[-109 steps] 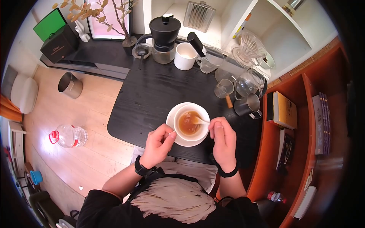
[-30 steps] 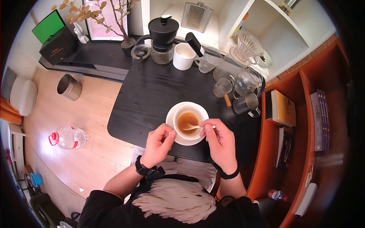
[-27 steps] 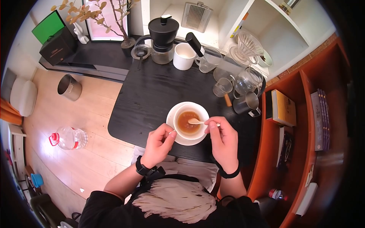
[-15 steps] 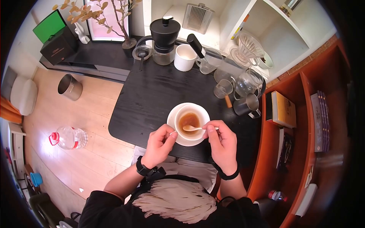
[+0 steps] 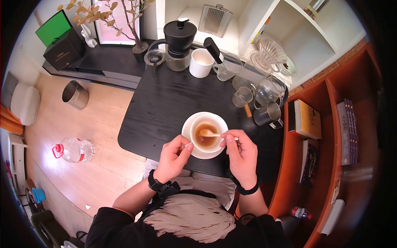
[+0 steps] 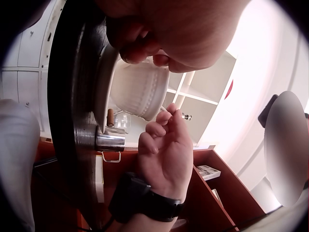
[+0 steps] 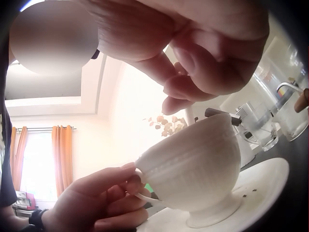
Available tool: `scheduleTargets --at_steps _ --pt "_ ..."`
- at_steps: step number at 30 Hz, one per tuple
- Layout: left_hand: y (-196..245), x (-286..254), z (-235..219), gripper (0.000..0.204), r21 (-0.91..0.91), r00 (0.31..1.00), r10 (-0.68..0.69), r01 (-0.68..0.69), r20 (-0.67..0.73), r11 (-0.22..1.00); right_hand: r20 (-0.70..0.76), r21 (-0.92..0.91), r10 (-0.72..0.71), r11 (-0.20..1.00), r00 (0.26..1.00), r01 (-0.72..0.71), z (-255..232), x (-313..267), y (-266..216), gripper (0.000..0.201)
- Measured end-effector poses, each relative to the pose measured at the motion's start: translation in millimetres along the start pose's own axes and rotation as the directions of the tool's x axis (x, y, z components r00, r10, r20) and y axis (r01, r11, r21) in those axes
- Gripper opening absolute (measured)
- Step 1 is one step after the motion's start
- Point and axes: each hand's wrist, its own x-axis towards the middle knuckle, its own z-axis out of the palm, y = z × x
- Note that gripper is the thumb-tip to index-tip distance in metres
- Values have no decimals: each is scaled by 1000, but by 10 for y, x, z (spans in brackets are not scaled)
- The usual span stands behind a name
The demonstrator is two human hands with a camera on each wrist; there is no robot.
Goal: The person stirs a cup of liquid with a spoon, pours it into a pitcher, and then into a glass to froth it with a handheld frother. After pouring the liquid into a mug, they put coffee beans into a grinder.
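Pinching the cup's handle point(image 7: 151, 198) between thumb and forefinger of the left hand point(image 5: 173, 156), probably for bracing the white cup point(image 7: 195, 166) against nudges from inside; pinching the slim stem of the white spoon point(image 5: 212, 134) between thumb and forefinger of the right hand point(image 5: 242, 154), apparently for light steering over the rim; curling the other fingers loosely on both sides, spreading none; holding the spoon's bowl out ahead of the right fingertips, over or in the brown liquid point(image 5: 202, 141), without showing its exact depth; having the cup between both hands, touching the left fingers by its handle only, with right fingertips just beside the opposite rim; resting the cup upright on a white saucer point(image 5: 186, 128), likely for catching drips; standing a metal pitcher point(image 5: 266, 114), a glass jug point(image 5: 268, 91), a white mug point(image 5: 201, 64) and a black-topped grinder point(image 5: 180, 35) toward the black table's point(image 5: 161, 105) right and far sides, presumably for freeing working room; farthest back, leaning a metal flask point(image 5: 216, 20) inside white shelving point(image 5: 253, 15).
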Motion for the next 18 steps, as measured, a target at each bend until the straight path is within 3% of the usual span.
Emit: scheduleTargets --at_steps 14,16,18 --pt "-30 -7 -8 15 10 1000 6 -6 -9 1000 46 -16 18 1000 999 -17 64 21 -25 12" --pt "-20 -11 -17 15 2 1000 -9 9 -2 1000 -35 -201 -90 976 995 81 70 44 7 14" --pt "-13 -13 -19 15 0 1000 -9 9 -8 1000 -29 -200 -93 976 995 85 58 44 -47 15"
